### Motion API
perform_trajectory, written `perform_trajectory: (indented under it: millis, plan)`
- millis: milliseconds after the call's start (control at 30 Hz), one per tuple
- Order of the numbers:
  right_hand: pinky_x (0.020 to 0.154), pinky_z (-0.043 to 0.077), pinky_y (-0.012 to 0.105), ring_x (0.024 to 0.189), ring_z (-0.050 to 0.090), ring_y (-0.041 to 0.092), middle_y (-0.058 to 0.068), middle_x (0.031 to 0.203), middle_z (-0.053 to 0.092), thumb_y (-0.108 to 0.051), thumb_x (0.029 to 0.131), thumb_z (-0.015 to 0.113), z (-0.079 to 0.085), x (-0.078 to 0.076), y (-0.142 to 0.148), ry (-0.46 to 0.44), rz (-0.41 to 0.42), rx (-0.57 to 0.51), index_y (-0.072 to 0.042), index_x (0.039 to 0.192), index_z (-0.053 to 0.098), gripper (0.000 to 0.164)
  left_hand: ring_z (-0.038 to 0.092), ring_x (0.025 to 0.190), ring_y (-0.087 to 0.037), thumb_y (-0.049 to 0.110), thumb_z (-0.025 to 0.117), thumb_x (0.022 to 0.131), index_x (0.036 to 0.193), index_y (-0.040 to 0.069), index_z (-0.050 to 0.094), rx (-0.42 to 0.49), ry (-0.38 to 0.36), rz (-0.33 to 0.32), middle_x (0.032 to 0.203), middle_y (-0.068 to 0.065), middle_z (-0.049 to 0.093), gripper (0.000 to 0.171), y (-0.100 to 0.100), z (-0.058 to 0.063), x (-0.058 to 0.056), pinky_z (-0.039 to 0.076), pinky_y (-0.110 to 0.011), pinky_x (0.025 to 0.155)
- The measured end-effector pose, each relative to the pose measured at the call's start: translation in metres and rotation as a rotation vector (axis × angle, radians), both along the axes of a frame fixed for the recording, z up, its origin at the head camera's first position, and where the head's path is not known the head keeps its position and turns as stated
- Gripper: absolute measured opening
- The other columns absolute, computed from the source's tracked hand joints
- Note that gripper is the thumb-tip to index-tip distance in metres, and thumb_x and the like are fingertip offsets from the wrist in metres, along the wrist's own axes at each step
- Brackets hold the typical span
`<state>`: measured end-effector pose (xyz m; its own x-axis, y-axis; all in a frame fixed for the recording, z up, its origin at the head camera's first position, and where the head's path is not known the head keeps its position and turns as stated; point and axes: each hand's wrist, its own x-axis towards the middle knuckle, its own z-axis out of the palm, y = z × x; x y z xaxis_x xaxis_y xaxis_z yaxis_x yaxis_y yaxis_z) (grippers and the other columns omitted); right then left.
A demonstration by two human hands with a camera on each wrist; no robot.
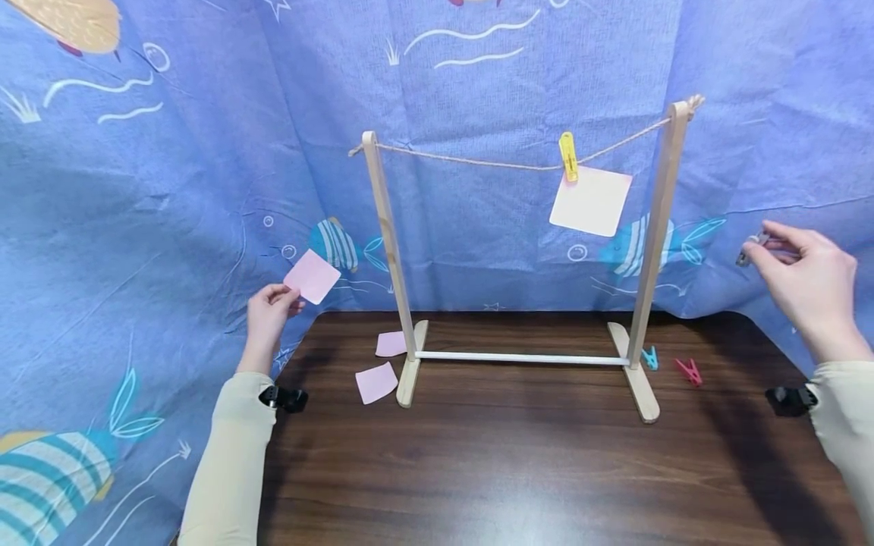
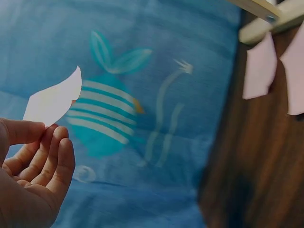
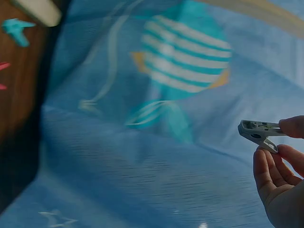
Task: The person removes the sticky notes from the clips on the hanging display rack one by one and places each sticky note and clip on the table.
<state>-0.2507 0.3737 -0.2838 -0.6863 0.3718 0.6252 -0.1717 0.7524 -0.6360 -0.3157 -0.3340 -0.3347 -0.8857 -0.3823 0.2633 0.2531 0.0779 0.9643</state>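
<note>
My left hand (image 1: 268,312) pinches a pink square of paper (image 1: 312,277) by its lower corner, raised to the left of the wooden stand. In the left wrist view the paper (image 2: 54,100) curves up from between thumb and fingertips. Off to the right of the stand, my right hand (image 1: 809,277) holds a grey clothespin (image 1: 751,249) by its handle ends, as the clothespin (image 3: 259,133) in the right wrist view shows. A string (image 1: 471,161) runs between the stand's posts. From its right part hangs a pale paper square (image 1: 591,202), clipped by a yellow clothespin (image 1: 568,157).
Two pink paper pieces (image 1: 376,383) lie by the stand's left foot (image 1: 410,379). Near the right foot (image 1: 642,390) are a blue clothespin (image 1: 651,358) and a red clothespin (image 1: 690,371). A white bar (image 1: 519,358) joins the feet on the brown table (image 1: 505,462). Blue cloth (image 1: 478,250) hangs behind.
</note>
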Motion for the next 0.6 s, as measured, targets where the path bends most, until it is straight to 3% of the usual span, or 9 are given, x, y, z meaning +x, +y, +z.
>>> perform_trajectory:
  millis: [67,133,233,267,300,400,467,533,600]
  plan:
    - [0.074,0.032,0.0,0.071,0.037,-0.033,-0.047,0.08,0.037,-0.032,0.096,0.066,-0.01,-0.003,0.005,-0.062,0.0,0.035,-0.002,0.138,0.06,0.051,0.066,0.058,-0.005,-0.003,0.062,0.096,0.094,-0.005,0.056,0.009,-0.056,0.0,0.065,0.006,0.067,0.007,0.003,-0.005,-0.002,0.056,-0.016,0.058]
    - [0.076,0.031,0.001,0.07,0.034,-0.034,-0.039,0.084,0.049,-0.033,0.097,0.063,-0.02,-0.005,0.009,-0.11,-0.003,0.076,0.0,0.138,0.059,0.052,0.065,0.056,-0.007,-0.005,0.061,0.095,0.095,-0.009,0.055,0.026,-0.103,0.001,0.065,0.003,0.066,0.007,0.006,-0.01,-0.003,0.056,-0.016,0.055]
    - [0.077,0.029,0.006,0.069,0.03,-0.035,-0.002,0.099,0.074,-0.03,0.098,0.062,-0.032,-0.008,0.015,-0.151,0.002,0.132,0.004,0.137,0.058,0.051,0.064,0.054,-0.006,-0.006,0.06,0.095,0.096,-0.012,0.055,0.042,-0.149,0.014,0.066,0.0,0.064,0.008,0.007,-0.022,-0.008,0.054,-0.016,0.053]
    - [0.085,0.034,0.01,0.069,0.029,-0.035,0.014,0.106,0.074,-0.029,0.098,0.062,-0.035,-0.009,0.016,-0.16,0.007,0.141,0.005,0.136,0.058,0.051,0.063,0.054,-0.006,-0.006,0.06,0.095,0.096,-0.011,0.054,0.051,-0.153,0.021,0.066,0.0,0.063,0.008,0.005,-0.029,-0.011,0.054,-0.015,0.052]
    - [0.082,0.037,0.015,0.069,0.028,-0.035,0.027,0.111,0.069,-0.027,0.098,0.062,-0.039,-0.011,0.018,-0.164,0.013,0.152,0.006,0.135,0.059,0.05,0.063,0.054,-0.006,-0.006,0.06,0.095,0.096,-0.011,0.054,0.052,-0.153,0.029,0.066,0.0,0.063,0.008,0.003,-0.036,-0.014,0.053,-0.014,0.051]
    - [0.096,0.043,0.041,0.072,0.024,-0.032,0.036,0.117,0.062,-0.027,0.098,0.06,-0.048,-0.013,0.024,-0.201,0.04,0.176,0.008,0.134,0.058,0.05,0.062,0.055,-0.004,-0.005,0.06,0.095,0.094,-0.008,0.053,0.076,-0.157,0.056,0.065,0.002,0.061,0.008,-0.006,-0.061,-0.025,0.052,-0.014,0.05]
    - [0.095,0.037,0.059,0.08,0.045,-0.019,0.037,0.117,0.061,-0.028,0.099,0.059,-0.054,-0.014,0.028,-0.232,0.056,0.183,0.01,0.133,0.057,0.051,0.062,0.054,-0.004,-0.006,0.06,0.095,0.094,-0.005,0.053,0.08,-0.181,0.068,0.065,0.003,0.06,0.007,-0.01,-0.073,-0.03,0.053,-0.014,0.052]
    - [0.094,0.037,0.061,0.091,0.062,0.009,0.038,0.117,0.061,-0.028,0.1,0.057,-0.06,-0.016,0.033,-0.26,0.062,0.192,0.012,0.132,0.056,0.051,0.062,0.054,-0.004,-0.007,0.06,0.094,0.093,-0.004,0.053,0.093,-0.215,0.065,0.064,0.003,0.061,0.008,-0.011,-0.083,-0.032,0.055,-0.015,0.054]
    - [0.095,0.036,0.062,0.103,0.061,0.041,0.038,0.117,0.06,-0.029,0.1,0.055,-0.067,-0.019,0.036,-0.296,0.06,0.198,0.013,0.132,0.055,0.053,0.063,0.055,-0.004,-0.007,0.06,0.094,0.093,-0.002,0.053,0.101,-0.254,0.055,0.065,0.003,0.061,0.008,-0.011,-0.089,-0.032,0.056,-0.016,0.056]
